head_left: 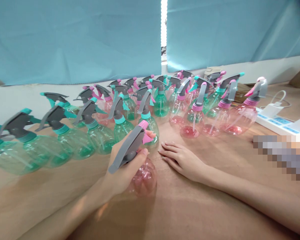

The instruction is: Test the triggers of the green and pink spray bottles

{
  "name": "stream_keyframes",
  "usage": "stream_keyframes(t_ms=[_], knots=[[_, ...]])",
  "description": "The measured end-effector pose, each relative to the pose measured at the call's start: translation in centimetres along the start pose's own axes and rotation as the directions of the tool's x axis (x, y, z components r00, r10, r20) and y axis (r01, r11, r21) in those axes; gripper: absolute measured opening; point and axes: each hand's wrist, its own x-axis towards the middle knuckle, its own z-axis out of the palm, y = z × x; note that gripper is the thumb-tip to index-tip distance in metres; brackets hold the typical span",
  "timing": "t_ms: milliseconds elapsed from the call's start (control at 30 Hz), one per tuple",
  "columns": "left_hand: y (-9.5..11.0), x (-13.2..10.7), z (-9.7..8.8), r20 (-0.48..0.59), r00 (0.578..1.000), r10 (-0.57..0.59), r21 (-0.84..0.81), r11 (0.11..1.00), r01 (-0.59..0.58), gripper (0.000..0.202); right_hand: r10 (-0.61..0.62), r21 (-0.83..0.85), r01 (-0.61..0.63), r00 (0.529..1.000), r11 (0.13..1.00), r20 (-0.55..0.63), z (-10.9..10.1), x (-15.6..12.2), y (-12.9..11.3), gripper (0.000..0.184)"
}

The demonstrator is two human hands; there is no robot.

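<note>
My left hand [126, 166] is wrapped round the neck of a pink spray bottle [145, 176] with a grey head and pink nozzle and trigger. The bottle's neck is hidden by my fingers. Whether its base touches the table, I cannot tell. To the right, my right hand [181, 158] lies flat on the table with its fingers stretched out, holding nothing. A green spray bottle [152, 128] stands just beyond my left hand. Ahead of my right hand is a pink spray bottle [190, 130] with a little liquid at the bottom.
A row of green spray bottles [80, 143] runs along the left, with several more pink and green ones behind. A white power strip [277, 123] with plugs lies at the right on the brown table [180, 213]. Blue curtains [77, 40] hang at the back.
</note>
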Motion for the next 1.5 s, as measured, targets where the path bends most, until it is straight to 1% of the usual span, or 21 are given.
stream_keyframes(t_ms=[100, 267, 467, 633, 700, 833, 933, 1000, 1067, 1167, 1300, 1400, 1500], knots=[[0.0, 0.0, 0.0, -0.001, 1.000, -0.005, 0.004, 1.000, 0.005, 0.025, 0.003, 0.009, -0.003, 1.000, 1.000, 0.008, 0.0, 0.0, 0.0, 0.034], [0.1, 0.1, -0.1, 0.000, 1.000, 0.019, 0.009, 1.000, -0.019, 0.024, 0.009, 0.030, -0.009, 1.000, 1.000, -0.011, 0.1, 0.0, 0.0, 0.033], [0.1, 0.0, -0.1, -0.001, 0.998, -0.055, 0.020, 0.998, 0.055, 0.023, 0.007, 0.033, -0.007, 1.000, 0.999, 0.002, 0.0, 0.0, 0.0, 0.033], [0.1, 0.1, -0.1, 0.001, 1.000, -0.009, 0.021, 1.000, 0.008, 0.025, 0.010, 0.045, -0.010, 1.000, 0.999, -0.011, 0.0, 0.0, 0.0, 0.033], [0.1, 0.1, -0.1, 0.006, 1.000, -0.018, 0.027, 0.999, 0.018, 0.025, 0.012, 0.040, -0.012, 1.000, 0.999, -0.005, 0.0, 0.0, 0.0, 0.033], [0.1, -0.1, -0.2, 0.019, 0.999, -0.033, 0.007, 0.999, 0.032, 0.019, 0.019, 0.036, -0.019, 1.000, 0.999, 0.006, 0.0, 0.0, 0.0, 0.034], [-0.1, -0.3, -0.3, 0.015, 0.999, -0.038, -0.015, 0.999, 0.038, 0.010, 0.029, 0.034, -0.030, 0.999, 0.999, 0.013, 0.1, -0.1, 0.0, 0.035], [-0.5, -0.5, -0.3, 0.003, 0.998, -0.070, -0.013, 0.997, 0.070, 0.015, 0.033, 0.031, -0.033, 0.999, 0.999, 0.014, 0.1, -0.1, 0.0, 0.035], [-1.0, -0.8, -0.4, -0.011, 0.991, -0.132, -0.012, 0.991, 0.132, 0.020, 0.034, 0.036, -0.034, 0.999, 0.999, 0.008, 0.1, -0.1, 0.0, 0.034], [-1.6, -1.2, -0.5, -0.021, 0.977, -0.210, -0.004, 0.978, 0.210, 0.022, 0.033, 0.037, -0.033, 0.999, 0.999, 0.003, 0.1, -0.1, -0.1, 0.034], [-1.8, -1.5, -0.5, -0.016, 0.973, -0.231, 0.012, 0.973, 0.231, 0.021, 0.028, 0.037, -0.028, 1.000, 0.999, -0.005, 0.1, -0.1, -0.1, 0.034], [-1.5, -1.3, -0.5, -0.020, 0.977, -0.214, 0.001, 0.977, 0.214, 0.016, 0.020, 0.040, -0.019, 1.000, 0.999, -0.019, 0.1, -0.1, -0.1, 0.034], [-0.8, -0.6, -0.5, 0.028, 0.992, -0.126, -0.042, 0.991, 0.128, 0.012, 0.019, 0.043, -0.018, 1.000, 0.999, -0.020, 0.1, -0.1, -0.1, 0.034]])
